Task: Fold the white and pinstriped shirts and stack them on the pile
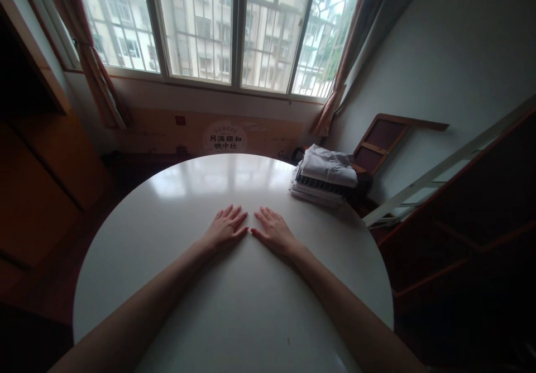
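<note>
left hand [225,229]: flat on the white surface [167,239], fingers spread, holding nothing
right hand [274,230]: same, thumb tips nearly touching
clothes stack [326,178]: off to the right hand's side, probably folded shirts

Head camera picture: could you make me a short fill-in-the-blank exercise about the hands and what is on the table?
1. Both the left hand and the right hand lie ____ on the white table, palms down.
2. The table top is ____ in shape.
3. The stack of folded clothes sits at the table's ____ edge, apart from both hands.
4. The hands hold ____.

Missing words: flat; round; right; nothing
</note>
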`<state>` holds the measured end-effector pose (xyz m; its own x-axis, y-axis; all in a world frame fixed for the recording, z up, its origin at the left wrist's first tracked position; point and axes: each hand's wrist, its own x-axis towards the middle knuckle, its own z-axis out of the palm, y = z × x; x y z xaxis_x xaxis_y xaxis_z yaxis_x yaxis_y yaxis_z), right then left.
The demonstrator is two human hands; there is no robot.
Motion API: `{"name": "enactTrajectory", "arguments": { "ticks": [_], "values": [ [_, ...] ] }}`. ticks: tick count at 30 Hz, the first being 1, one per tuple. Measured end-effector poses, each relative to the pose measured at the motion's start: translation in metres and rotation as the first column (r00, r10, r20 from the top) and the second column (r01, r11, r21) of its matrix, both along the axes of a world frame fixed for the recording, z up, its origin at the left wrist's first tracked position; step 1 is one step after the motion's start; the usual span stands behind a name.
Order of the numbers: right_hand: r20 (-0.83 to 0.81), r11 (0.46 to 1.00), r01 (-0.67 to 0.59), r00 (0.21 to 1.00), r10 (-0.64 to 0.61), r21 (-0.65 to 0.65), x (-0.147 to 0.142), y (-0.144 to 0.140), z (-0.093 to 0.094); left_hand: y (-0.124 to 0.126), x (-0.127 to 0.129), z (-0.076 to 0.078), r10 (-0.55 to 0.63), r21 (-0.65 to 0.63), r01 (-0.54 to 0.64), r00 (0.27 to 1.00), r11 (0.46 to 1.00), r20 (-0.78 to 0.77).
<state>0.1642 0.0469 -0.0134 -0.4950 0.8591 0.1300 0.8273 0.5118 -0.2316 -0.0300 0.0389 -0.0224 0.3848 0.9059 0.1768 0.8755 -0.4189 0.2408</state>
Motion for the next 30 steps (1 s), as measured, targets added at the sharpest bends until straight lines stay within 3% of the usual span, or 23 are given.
{"name": "enactTrajectory", "arguments": {
  "ticks": [30],
  "values": [
    [-0.012, 1.0, -0.025, 1.0, 0.025, 0.009, 0.0023, -0.0023, -0.001, -0.0024, -0.0036, -0.0006, -0.039, 0.03, 0.04, 0.999, 0.999, -0.012]
  ]
}}
